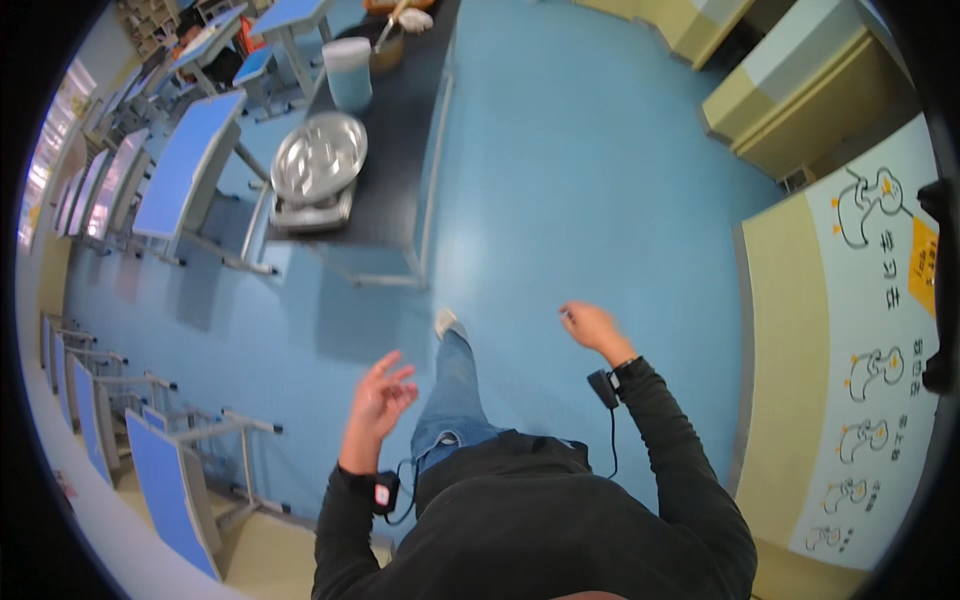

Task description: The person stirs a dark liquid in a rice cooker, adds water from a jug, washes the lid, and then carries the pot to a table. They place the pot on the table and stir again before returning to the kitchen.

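Note:
My left hand [380, 398] hangs in the air in front of me, its fingers apart and nothing visible in it. Curled fingers show on my right hand [595, 328], which is raised over the blue floor; a tiny pale spot shows at its fingertips, too small to name. Neither hand touches the black table [393, 190] ahead on the left. On that table's near end a round shiny steel plate [320, 157] rests on a flat silver device [314, 212]. Behind it stands a translucent lidded tub [348, 75], then a brown pot [387, 52] with a long-handled utensil [392, 24].
Blue-topped desks [190, 165] stand along the left, and tipped desks [165, 490] lie at the lower left. A low wall with a cartoon-duck poster [870, 350] runs along my right. Open cabinets [820, 100] are at the far right. My foot [447, 321] is near the table leg.

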The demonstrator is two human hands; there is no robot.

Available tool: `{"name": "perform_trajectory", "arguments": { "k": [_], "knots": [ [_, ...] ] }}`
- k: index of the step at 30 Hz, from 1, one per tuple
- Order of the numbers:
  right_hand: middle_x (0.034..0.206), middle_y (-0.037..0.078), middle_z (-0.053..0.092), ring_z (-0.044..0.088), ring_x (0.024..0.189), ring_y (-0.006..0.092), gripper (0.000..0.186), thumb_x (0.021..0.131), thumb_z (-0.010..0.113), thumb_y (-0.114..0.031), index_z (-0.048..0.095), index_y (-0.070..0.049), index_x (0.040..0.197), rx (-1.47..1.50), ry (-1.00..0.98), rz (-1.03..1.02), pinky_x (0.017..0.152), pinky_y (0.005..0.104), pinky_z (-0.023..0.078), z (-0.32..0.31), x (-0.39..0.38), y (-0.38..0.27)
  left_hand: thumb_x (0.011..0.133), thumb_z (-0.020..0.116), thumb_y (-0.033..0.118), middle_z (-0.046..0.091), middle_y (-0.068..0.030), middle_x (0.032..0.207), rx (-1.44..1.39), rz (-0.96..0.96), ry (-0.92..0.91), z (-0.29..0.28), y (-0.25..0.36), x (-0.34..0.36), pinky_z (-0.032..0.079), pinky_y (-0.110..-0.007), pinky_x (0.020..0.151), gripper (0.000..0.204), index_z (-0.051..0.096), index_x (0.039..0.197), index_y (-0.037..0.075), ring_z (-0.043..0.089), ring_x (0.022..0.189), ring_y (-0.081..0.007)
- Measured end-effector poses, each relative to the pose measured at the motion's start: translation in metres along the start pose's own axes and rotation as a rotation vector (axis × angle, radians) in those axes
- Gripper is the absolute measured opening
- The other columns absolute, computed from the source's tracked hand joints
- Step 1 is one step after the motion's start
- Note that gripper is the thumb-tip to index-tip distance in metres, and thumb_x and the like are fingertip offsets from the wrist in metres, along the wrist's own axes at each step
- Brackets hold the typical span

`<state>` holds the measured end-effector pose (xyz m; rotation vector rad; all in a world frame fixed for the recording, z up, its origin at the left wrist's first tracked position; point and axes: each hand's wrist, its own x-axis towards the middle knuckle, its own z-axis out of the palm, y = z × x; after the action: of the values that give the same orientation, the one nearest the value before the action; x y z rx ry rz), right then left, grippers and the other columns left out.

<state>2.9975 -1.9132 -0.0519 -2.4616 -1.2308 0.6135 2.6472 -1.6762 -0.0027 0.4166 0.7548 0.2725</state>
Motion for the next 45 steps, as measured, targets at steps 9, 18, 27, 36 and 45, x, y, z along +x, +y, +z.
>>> {"name": "perform_trajectory", "arguments": {
  "k": [9, 18, 27, 36, 45],
  "knots": [
    [0.089, 0.015, 0.063, 0.060, 0.084, 0.0316, 0.036, 0.084, 0.054, -0.033, 0.054, -0.007, 0.109, -0.111, -0.448, -0.091, 0.071, 0.0427, 0.046, -0.103, 0.348, -0.008, 0.079, 0.048, 0.002, 0.056, -0.0133, 0.090, -0.236, 0.053, 0.026, 0.130, 0.129, 0.173, 0.049, -0.036, 0.068, 0.024, 0.048, 0.104, 0.003, 0.057, 0.070, -0.0242],
    [0.108, 0.020, 0.052, 0.054, 0.095, 0.0367, 0.051, 0.079, 0.060, -0.030, 0.041, -0.010, 0.122, -0.303, -0.023, -0.430, 0.081, 0.0442, 0.045, -0.233, 0.831, -0.079, 0.079, 0.053, 0.008, 0.058, -0.0052, 0.079, -0.702, 0.442, 0.673, 0.201, 0.188, 0.304, 0.048, -0.034, 0.066, 0.019, 0.053, 0.098, 0.012, 0.055, 0.067, -0.0183],
    [0.133, 0.024, 0.034, 0.037, 0.121, 0.0388, 0.094, 0.061, 0.073, -0.045, 0.031, -0.003, 0.133, -0.528, 0.335, -0.636, 0.097, 0.0407, 0.035, -0.232, 1.111, -0.211, 0.082, 0.052, 0.009, 0.057, -0.0042, 0.077, -1.096, 0.542, 0.768, 0.336, 0.201, 0.398, 0.047, -0.034, 0.068, 0.013, 0.052, 0.095, 0.012, 0.053, 0.068, -0.0190],
    [0.101, 0.016, 0.059, 0.054, 0.094, 0.0358, 0.050, 0.067, 0.069, -0.030, 0.056, -0.007, 0.109, -0.386, 0.160, -0.944, 0.083, 0.0438, 0.041, -0.212, 1.085, -0.159, 0.081, 0.052, 0.007, 0.057, -0.0068, 0.079, -1.325, 0.601, 0.957, 0.379, 0.150, 0.414, 0.048, -0.036, 0.069, 0.017, 0.051, 0.098, 0.010, 0.055, 0.069, -0.0203],
    [0.083, 0.012, 0.059, 0.055, 0.084, 0.0282, 0.040, 0.061, 0.069, -0.017, 0.054, -0.002, 0.096, 0.091, -0.278, -0.500, 0.074, 0.0369, 0.044, -0.165, 0.806, -0.059, 0.081, 0.050, 0.007, 0.058, -0.0125, 0.090, -1.614, 1.060, 0.747, 0.351, -0.029, 0.341, 0.047, -0.039, 0.070, 0.029, 0.046, 0.110, 0.012, 0.055, 0.072, -0.0231]
  ]
}}
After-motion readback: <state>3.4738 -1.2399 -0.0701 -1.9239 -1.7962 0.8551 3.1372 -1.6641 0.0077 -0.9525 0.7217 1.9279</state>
